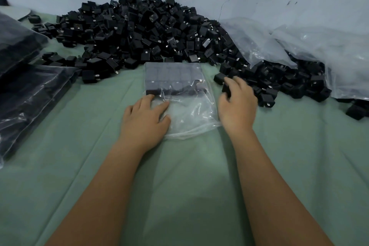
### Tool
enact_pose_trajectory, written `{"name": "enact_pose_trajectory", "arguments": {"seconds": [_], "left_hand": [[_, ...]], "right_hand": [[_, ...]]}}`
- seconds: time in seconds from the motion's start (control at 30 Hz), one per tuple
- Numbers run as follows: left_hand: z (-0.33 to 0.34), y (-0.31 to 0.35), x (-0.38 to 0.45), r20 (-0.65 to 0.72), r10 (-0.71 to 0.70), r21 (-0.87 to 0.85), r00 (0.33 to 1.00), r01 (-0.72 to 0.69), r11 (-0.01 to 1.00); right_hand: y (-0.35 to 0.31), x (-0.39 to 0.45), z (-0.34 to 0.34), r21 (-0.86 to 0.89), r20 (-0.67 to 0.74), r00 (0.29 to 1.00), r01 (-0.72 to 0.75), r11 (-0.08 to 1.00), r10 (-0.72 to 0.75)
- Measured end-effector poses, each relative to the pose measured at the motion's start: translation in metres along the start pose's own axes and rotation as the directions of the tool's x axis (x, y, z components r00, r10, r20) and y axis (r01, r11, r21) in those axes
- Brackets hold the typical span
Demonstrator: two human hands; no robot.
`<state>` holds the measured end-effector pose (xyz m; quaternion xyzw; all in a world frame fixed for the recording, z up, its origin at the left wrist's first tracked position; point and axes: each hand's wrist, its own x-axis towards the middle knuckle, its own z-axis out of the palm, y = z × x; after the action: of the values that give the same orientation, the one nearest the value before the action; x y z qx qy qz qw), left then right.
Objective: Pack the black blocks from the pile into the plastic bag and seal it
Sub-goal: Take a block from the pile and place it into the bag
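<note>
The bag [175, 94] is lying flat on the green cloth [99, 166] over the desk, its long axis running away from the person, its sealed end nearest the pile [139, 32] and its loose mouth facing the person. Black blocks [169, 80] are filling the far half in about two rows; the near half is holding only crumpled film.

The left hand [144, 120] is resting on the near left corner of the bag, fingers spread and nearly straight, pressing the film down. The right hand [236, 100] is sitting at the bag's right edge with fingers curled round a block [225, 89]; motion blur is making the hold hard to confirm.

Filled dark bags [26, 86] are lying at left, cut off by the frame. Clear bags [299, 46] are covering part of the pile at right.
</note>
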<state>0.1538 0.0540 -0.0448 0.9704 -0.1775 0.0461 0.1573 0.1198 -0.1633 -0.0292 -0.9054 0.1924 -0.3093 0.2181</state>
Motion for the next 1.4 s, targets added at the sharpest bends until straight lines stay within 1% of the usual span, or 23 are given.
{"name": "enact_pose_trajectory", "arguments": {"seconds": [0.07,0.1,0.13,0.23,0.3,0.37,0.43,0.47,0.53,0.6,0.67,0.77,0.8,0.87,0.97,1.03,1.1,1.17,1.23,1.3,1.33,1.37,1.4], "left_hand": [[-0.001,0.0,-0.005,-0.007,0.006,-0.015,1.0,-0.006,1.0],[-0.003,0.001,-0.007,-0.01,0.007,-0.032,1.0,-0.007,0.999],[-0.005,0.002,-0.009,-0.019,0.005,-0.052,1.0,-0.006,0.999],[-0.011,0.004,-0.019,-0.114,0.029,-0.163,0.993,-0.048,0.985],[-0.018,0.004,-0.028,-0.151,0.105,-0.296,0.983,-0.147,0.944],[-0.024,0.004,-0.036,-0.078,0.207,-0.367,0.975,-0.221,0.903],[-0.024,0.002,-0.038,-0.008,0.265,-0.308,0.964,-0.255,0.917],[-0.022,0.001,-0.037,-0.011,0.264,-0.307,0.965,-0.254,0.917],[-0.018,-0.002,-0.035,-0.053,0.216,-0.398,0.975,-0.219,0.891],[-0.017,-0.001,-0.034,-0.07,0.134,-0.526,0.989,-0.15,0.837],[-0.016,0.001,-0.034,-0.079,0.102,-0.531,0.992,-0.128,0.838],[-0.016,0.003,-0.035,-0.092,0.224,-0.313,0.97,-0.242,0.919],[-0.016,0.004,-0.036,-0.102,0.238,-0.303,0.966,-0.258,0.917],[-0.018,0.004,-0.038,-0.149,0.148,-0.419,0.978,-0.198,0.886],[-0.022,0.005,-0.041,-0.232,-0.117,-0.659,0.966,-0.067,0.749],[-0.024,0.005,-0.041,-0.243,-0.225,-0.739,0.944,-0.03,0.673],[-0.026,0.01,-0.044,-0.266,-0.237,-0.769,0.934,-0.057,0.637],[-0.026,0.014,-0.047,-0.317,-0.191,-0.75,0.929,-0.123,0.65],[-0.027,0.016,-0.051,-0.388,-0.076,-0.703,0.918,-0.242,0.669],[-0.031,0.015,-0.053,-0.42,-0.015,-0.729,0.907,-0.327,0.602],[-0.033,0.013,-0.052,-0.416,-0.059,-0.78,0.908,-0.322,0.537],[-0.035,0.011,-0.051,-0.405,-0.154,-0.828,0.901,-0.291,0.48],[-0.036,0.006,-0.05,-0.384,-0.276,-0.86,0.881,-0.232,0.454]], "right_hand": [[0.013,-0.002,-0.002,-0.171,0.172,0.976,-0.105,0.98,0.135],[0.016,-0.003,-0.004,-0.201,0.24,0.954,-0.134,0.97,0.181],[0.019,-0.004,-0.006,-0.184,0.251,0.951,-0.139,0.973,0.183],[0.02,-0.012,-0.01,0.015,0.068,0.992,-0.105,0.994,0.104],[0.019,-0.019,-0.014,0.142,0.013,0.989,-0.147,0.979,0.147],[0.018,-0.025,-0.018,0.293,0.004,0.976,-0.21,0.933,0.219],[0.015,-0.031,-0.023,0.468,0.026,0.959,-0.26,0.845,0.281],[0.012,-0.035,-0.025,0.542,0.04,0.953,-0.273,0.795,0.3],[0.004,-0.046,-0.031,0.64,0.042,0.945,-0.276,0.717,0.326],[-0.011,-0.057,-0.036,0.677,-0.009,0.953,-0.217,0.703,0.303],[-0.032,-0.07,-0.038,0.661,-0.086,0.98,-0.078,0.746,0.179],[-0.062,-0.093,-0.029,0.625,-0.076,0.994,0.111,0.773,-0.08],[-0.07,-0.099,-0.025,0.615,-0.046,0.988,0.145,0.775,-0.148],[-0.079,-0.107,-0.02,0.574,-0.041,0.973,0.21,0.792,-0.228],[-0.077,-0.109,-0.017,0.488,-0.116,0.964,0.265,0.831,-0.239],[-0.074,-0.109,-0.017,0.409,-0.131,0.954,0.299,0.862,-0.269],[-0.073,-0.109,-0.017,0.228,-0.141,0.918,0.395,0.89,-0.371],[-0.073,-0.107,-0.016,0.026,-0.092,0.888,0.455,0.89,-0.451],[-0.072,-0.105,-0.016,-0.116,0.017,0.898,0.439,0.891,-0.44],[-0.071,-0.103,-0.015,-0.13,0.117,0.924,0.378,0.917,-0.364],[-0.07,-0.103,-0.015,-0.096,0.14,0.931,0.351,0.931,-0.337],[-0.068,-0.104,-0.015,-0.053,0.145,0.934,0.337,0.94,-0.326],[-0.066,-0.104,-0.015,-0.016,0.147,0.933,0.334,0.942,-0.328]]}}
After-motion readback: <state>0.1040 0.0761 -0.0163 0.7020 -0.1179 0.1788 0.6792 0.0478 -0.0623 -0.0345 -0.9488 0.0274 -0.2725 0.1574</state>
